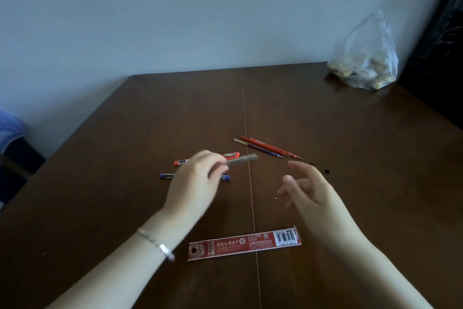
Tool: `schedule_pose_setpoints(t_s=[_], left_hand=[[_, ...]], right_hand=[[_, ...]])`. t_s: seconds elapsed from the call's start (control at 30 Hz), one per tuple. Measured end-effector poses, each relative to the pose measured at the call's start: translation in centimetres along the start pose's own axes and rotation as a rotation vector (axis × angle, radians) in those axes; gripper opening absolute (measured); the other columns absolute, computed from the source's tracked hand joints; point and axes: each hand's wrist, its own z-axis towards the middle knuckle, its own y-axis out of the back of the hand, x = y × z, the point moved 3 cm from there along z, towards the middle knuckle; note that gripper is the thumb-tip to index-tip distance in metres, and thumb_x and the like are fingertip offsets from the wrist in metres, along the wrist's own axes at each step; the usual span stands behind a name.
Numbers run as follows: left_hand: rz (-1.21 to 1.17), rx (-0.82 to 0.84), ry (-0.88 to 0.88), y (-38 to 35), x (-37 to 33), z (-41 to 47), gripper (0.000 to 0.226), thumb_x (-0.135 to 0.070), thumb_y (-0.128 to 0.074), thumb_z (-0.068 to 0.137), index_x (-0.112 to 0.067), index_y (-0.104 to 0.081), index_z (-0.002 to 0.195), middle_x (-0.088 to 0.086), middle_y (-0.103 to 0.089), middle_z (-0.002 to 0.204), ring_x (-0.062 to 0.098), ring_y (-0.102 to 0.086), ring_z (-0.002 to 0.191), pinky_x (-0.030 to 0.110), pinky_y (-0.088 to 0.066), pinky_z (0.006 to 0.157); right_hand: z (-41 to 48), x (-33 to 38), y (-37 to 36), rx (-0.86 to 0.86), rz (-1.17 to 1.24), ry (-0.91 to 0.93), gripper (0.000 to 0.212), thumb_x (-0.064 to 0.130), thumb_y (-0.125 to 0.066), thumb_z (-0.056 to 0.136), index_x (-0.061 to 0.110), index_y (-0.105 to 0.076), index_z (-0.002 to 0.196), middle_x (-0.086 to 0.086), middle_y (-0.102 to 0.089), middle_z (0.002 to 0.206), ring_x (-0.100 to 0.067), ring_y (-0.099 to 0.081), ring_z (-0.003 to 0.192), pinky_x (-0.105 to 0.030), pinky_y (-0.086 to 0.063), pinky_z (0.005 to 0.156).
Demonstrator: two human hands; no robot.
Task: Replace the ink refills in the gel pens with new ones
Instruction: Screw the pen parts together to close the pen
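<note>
My left hand (198, 181) hovers over the table's middle and grips a blurred grey pen barrel (244, 159) that points right. Under that hand lie a red gel pen (231, 156) and a blue gel pen (166, 176), both partly hidden. Three loose refills (268, 147), two red and one blue, lie side by side just beyond, tips toward the right. My right hand (307, 191) floats to the right, fingers spread, holding nothing. Two tiny black pieces (327, 171) sit on the table past its fingertips. A flat red refill packet (244, 244) lies near the front.
The brown wooden table (350, 133) has a thin seam running front to back through its middle. A clear plastic bag of pale lumps (365, 68) stands at the far right corner against the wall. A dark cabinet rises at the right edge.
</note>
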Motion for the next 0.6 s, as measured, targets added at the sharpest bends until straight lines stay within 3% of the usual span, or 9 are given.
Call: schedule_pose_setpoints(t_s=[0.13, 0.27, 0.37, 0.6], left_hand=[[0.133, 0.07, 0.212, -0.8, 5.3, 1.9, 0.009, -0.011, -0.058, 0.084, -0.012, -0.064, 0.091, 0.005, -0.065, 0.09, 0.018, -0.057, 0.086, 0.028, -0.047, 0.071], [0.168, 0.15, 0.187, -2.1, 6.8, 1.2, 0.016, -0.009, -0.05, 0.089, -0.011, -0.065, 0.094, 0.008, -0.065, 0.096, 0.022, -0.055, 0.095, 0.031, -0.043, 0.079], [0.148, 0.122, 0.197, -2.1, 6.6, 0.9, 0.021, -0.006, -0.047, 0.09, -0.007, -0.066, 0.098, 0.01, -0.066, 0.103, 0.023, -0.055, 0.101, 0.031, -0.042, 0.087], [0.138, 0.021, 0.166, -1.1, 5.3, -0.2, 0.025, -0.007, -0.049, 0.089, -0.009, -0.059, 0.111, 0.009, -0.061, 0.116, 0.02, -0.053, 0.11, 0.024, -0.037, 0.092]], right_hand=[[-0.3, -0.8, 0.8, 0.008, -0.067, -0.022, 0.022, 0.02, -0.051, 0.089, 0.023, -0.055, 0.11, 0.006, -0.066, 0.074, -0.002, -0.062, 0.064, -0.008, -0.047, 0.054], [-1.2, -1.4, 0.6, 0.094, -0.122, -0.04, 0.019, 0.016, -0.054, 0.088, 0.026, -0.058, 0.103, 0.004, -0.067, 0.074, -0.003, -0.061, 0.063, -0.014, -0.049, 0.053], [-1.2, -1.9, 0.6, 0.098, -0.147, -0.041, 0.017, 0.015, -0.054, 0.088, 0.028, -0.058, 0.098, 0.004, -0.067, 0.074, 0.004, -0.059, 0.062, -0.01, -0.046, 0.051], [-0.3, -1.7, -0.1, 0.169, -0.245, -0.01, 0.017, 0.019, -0.052, 0.089, 0.03, -0.057, 0.101, 0.012, -0.064, 0.079, -0.004, -0.06, 0.073, -0.014, -0.049, 0.057]])
